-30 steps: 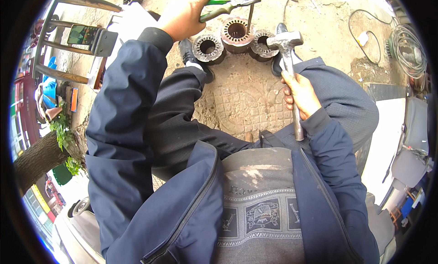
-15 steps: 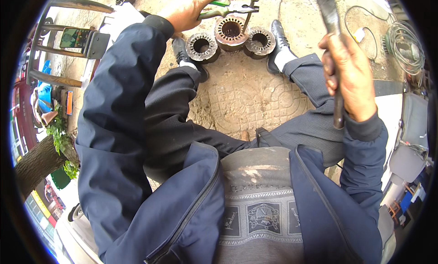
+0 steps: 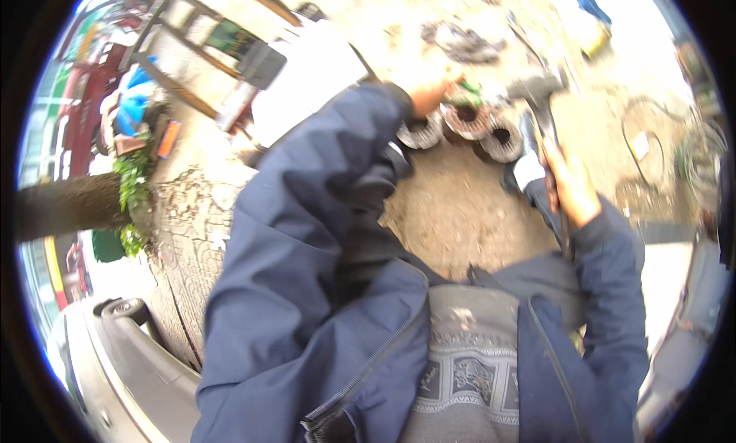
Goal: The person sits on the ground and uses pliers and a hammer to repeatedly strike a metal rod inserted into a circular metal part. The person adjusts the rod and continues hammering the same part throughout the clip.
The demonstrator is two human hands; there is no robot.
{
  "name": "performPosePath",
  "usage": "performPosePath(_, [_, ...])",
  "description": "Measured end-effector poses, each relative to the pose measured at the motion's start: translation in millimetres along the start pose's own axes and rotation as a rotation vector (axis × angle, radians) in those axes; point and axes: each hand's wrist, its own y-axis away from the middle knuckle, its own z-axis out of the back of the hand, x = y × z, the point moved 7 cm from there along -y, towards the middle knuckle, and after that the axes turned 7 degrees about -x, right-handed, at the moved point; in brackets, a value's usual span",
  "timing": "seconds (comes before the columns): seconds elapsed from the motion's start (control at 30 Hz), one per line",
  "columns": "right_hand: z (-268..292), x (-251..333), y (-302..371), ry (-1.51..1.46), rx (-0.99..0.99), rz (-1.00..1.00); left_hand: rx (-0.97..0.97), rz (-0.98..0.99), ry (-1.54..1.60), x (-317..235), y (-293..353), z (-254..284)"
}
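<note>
Left hand pinches green-handled tool, steadying it over three round metal stator cores on ground; right hand clenches steel hammer, raised above.

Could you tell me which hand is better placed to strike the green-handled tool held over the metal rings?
Right, probably: the right hand grips the hammer beside the rings, while the left hand steadies the green-handled tool.

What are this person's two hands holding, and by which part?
The right hand grips a hammer midway along its handle. The left hand holds a green-handled tool by its handle; blur hides the tool's kind.
</note>
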Motion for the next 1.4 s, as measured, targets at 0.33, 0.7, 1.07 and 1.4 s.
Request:
performPosePath(0.33, [-74.3, -185.4, 8.8, -0.316, 0.067, -0.556, 0.104, 0.386, -0.047, -78.9, 11.6, 49.9])
performPosePath(0.7, [-109.1, -168.6, 3.3, 0.036, 0.173, -0.202, 0.284, 0.170, -0.113, -63.0, 18.3, 79.6])
performPosePath(1.07, [-89.5, -86.8, -3.4, 0.201, -0.146, 0.280, 0.242, 0.190, -0.066, -94.5, 6.6, 79.0])
performPosePath(1.4, [-129.7, -215.3, 31.6, -0.380, 0.239, -0.654, -0.030, 0.254, -0.005, -80.8, 6.6, 112.9])
